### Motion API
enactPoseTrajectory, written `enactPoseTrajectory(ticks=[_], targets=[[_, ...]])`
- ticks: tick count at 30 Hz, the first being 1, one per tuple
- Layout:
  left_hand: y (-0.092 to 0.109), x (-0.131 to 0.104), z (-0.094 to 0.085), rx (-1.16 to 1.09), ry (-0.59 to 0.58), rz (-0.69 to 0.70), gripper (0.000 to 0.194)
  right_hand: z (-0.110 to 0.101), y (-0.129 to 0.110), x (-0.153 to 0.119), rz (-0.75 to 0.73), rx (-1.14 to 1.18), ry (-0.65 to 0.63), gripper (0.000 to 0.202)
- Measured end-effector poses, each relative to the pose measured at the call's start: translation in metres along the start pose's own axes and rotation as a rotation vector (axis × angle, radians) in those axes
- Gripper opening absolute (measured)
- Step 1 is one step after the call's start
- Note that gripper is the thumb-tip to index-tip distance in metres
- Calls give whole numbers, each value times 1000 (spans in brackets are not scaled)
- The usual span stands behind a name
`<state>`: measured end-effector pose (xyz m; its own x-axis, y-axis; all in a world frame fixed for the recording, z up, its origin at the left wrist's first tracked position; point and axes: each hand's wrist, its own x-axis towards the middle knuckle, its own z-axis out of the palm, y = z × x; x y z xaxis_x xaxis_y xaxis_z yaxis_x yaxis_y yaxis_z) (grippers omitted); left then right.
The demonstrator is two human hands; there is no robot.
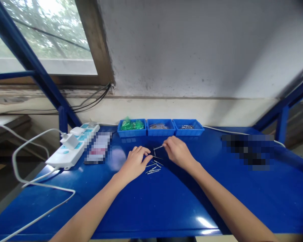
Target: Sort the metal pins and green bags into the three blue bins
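Note:
My right hand [176, 150] pinches one end of a thin metal blind rivet [158, 147] between thumb and fingertips, just above the blue table. To its left, my left hand [136, 159] rests low with bent fingers and a small gap between thumb and forefinger. Its thumb tip is beside another thin rivet [157, 157]; whether they touch is hard to tell. Several more blind rivets [153, 170] lie loosely on the table in front of my hands, pointing different ways.
Along the back stand three blue bins: one with green plastic bags [132, 125], one with clear bags [158, 126], one with small metal pieces [187, 127]. A white power strip [72, 148] with cables and a blurred phone-like object [99, 148] are left; a blurred dark object [247, 149] lies right.

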<state>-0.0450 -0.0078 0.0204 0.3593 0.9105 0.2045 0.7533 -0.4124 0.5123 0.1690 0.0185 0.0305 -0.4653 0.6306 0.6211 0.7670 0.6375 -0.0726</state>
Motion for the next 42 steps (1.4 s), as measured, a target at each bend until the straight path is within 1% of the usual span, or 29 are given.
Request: enactPoseTrajectory(ticks=[2, 4, 5, 6, 7, 8, 9, 10, 11, 13, 15, 17, 19, 21, 23, 25, 26, 28, 29, 30, 31, 32, 34, 35, 37, 39, 40, 42], targets=[[-1, -4, -7, 33, -86, 43, 17, -9, 23, 4, 159, -68, 172, 27], [-4, -7, -12, 83, -174, 99, 14, -17, 51, 5, 384, -180, 307, 27], [-5, -8, -13, 111, -196, 115, 10, -19, 63, 3, 492, -235, 318, 26], [-6, -8, -13, 141, -202, 122, 7, -20, 73, 0, 575, -275, 289, 26], [-6, -9, -12, 171, -194, 122, 9, -19, 79, -4, 627, -295, 235, 27], [-6, -8, -10, 198, -180, 120, 13, -17, 80, -8, 641, -288, 166, 27], [-6, -8, -7, 216, -166, 116, 17, -15, 77, -11, 614, -254, 99, 26], [-6, -7, -3, 223, -151, 107, 19, -12, 68, -13, 540, -196, 41, 26], [-7, -5, 0, 217, -132, 92, 20, -9, 57, -14, 441, -126, -9, 26], [-10, -2, 6, 176, -81, 45, 20, -3, 27, -12, 153, 28, -101, 27], [-13, 1, 10, 124, -21, 13, 20, 2, -2, -8, -5, 85, -161, 23], [-15, 3, 10, 81, 23, 10, 20, 6, -22, -4, -84, 91, -189, 16], [-14, 4, 8, 45, 45, 23, 22, 7, -31, -2, -119, 76, -189, 16], [-10, 4, 5, 10, 55, 30, 22, 5, -30, -1, -131, 55, -172, 19], [-5, 2, 4, -33, 42, 38, 19, -2, -19, 2, -123, 35, -141, 23], [-2, 1, 3, -54, -16, 78, 15, -11, 3, 6, -43, -16, -46, 27], [-1, 0, 3, -46, -57, 110, 14, -15, 16, 7, 42, -65, 28, 28], [-1, -1, 3, 1, -140, 174, 15, -20, 45, 5, 294, -210, 183, 27], [-1, -2, 4, 27, -171, 192, 15, -21, 58, 2, 417, -279, 214, 25], [-1, -2, 4, 48, -191, 197, 15, -20, 67, -2, 509, -327, 209, 26], [0, -2, 4, 62, -206, 192, 13, -19, 73, -6, 570, -352, 182, 28], [1, -2, 4, 74, -219, 180, 12, -16, 75, -10, 595, -345, 141, 30], [5, -2, 4, 111, -227, 156, 14, -10, 64, -15, 557, -241, 72, 30], [7, -2, 4, 135, -220, 150, 15, -7, 53, -15, 489, -155, 42, 29], [8, -2, 5, 167, -175, 140, 17, -2, 27, -13, 280, 27, -38, 28], [6, -1, 6, 148, -106, 126, 18, 2, 0, -8, 61, 136, -136, 25], [3, 0, 6, 124, -72, 113, 19, 3, -10, -6, -17, 160, -176, 22], [-4, 2, 6, 78, -2, 84, 22, 4, -25, -4, -93, 171, -217, 19]])
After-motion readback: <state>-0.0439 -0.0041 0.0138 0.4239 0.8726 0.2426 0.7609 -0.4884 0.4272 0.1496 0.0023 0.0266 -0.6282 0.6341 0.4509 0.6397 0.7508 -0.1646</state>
